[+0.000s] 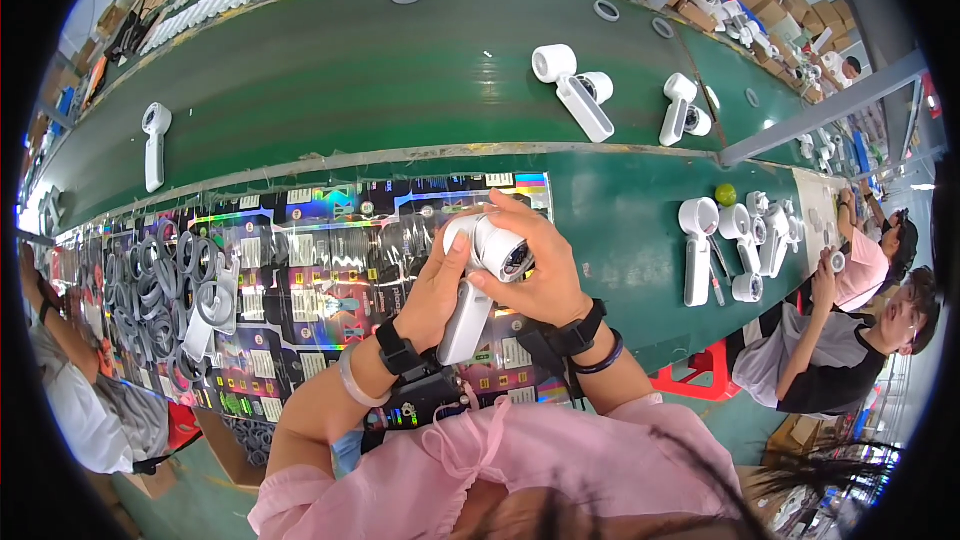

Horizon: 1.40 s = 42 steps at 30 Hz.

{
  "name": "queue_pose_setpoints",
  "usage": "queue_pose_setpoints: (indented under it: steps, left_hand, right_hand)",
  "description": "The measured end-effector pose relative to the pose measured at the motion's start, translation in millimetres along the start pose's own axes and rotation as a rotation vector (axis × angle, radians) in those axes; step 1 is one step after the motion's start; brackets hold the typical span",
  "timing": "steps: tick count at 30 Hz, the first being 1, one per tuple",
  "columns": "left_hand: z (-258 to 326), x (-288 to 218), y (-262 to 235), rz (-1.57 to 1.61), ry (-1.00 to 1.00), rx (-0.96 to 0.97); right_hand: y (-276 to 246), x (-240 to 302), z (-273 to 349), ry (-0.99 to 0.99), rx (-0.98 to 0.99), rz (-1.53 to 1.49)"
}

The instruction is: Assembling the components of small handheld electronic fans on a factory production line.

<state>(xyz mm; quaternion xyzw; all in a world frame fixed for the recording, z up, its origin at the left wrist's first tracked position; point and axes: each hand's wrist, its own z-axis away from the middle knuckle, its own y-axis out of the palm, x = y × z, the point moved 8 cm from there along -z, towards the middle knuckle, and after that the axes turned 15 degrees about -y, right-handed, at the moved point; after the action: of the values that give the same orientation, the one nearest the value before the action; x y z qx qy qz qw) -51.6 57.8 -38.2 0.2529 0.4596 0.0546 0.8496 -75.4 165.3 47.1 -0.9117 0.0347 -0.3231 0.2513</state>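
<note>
Over the near edge of the bench, I hold a white handheld fan [466,324] with its handle pointing down toward me. My left hand [432,292] is wrapped round the left side of its head, thumb on top. My right hand [546,262] closes round a white round part [498,248] with a dark end, at the fan's head. Whether that part is seated in the head or only pressed against it, I cannot tell. Under my hands lies a sheet of shiny printed packaging [335,280].
Left on the packaging is a pile of grey rings [155,285]. Several white fan bodies [697,255] and a screwdriver-like tool [717,275] lie at right, near a yellow-green ball [725,194]. Beyond a ledge, a green belt [350,70] carries fans [584,108]. Co-workers [835,335] sit at right and left.
</note>
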Motion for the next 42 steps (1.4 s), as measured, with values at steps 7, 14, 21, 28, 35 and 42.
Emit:
queue_pose_setpoints:
  steps: [7,14,21,28,35,42]
  left_hand:
    - [6,-1,4,0.017,-0.023,0.013]
    - [12,-2,10,0.004,-0.064,0.054]
    - [12,-1,13,-0.025,-0.001,0.049]
    - [15,-2,14,-0.015,0.046,0.065]
    - [11,1,18,-0.124,-0.038,0.066]
    - [7,3,16,-0.377,0.192,0.045]
  right_hand:
    - [-4,3,-2,0.016,0.054,0.041]
    - [-8,15,-4,0.048,0.209,0.196]
    - [0,3,5,0.238,0.388,0.147]
    - [6,-6,9,0.017,0.207,0.088]
    - [-5,-23,12,0.230,-0.195,-0.425]
    - [20,-30,24,0.406,-0.047,-0.443]
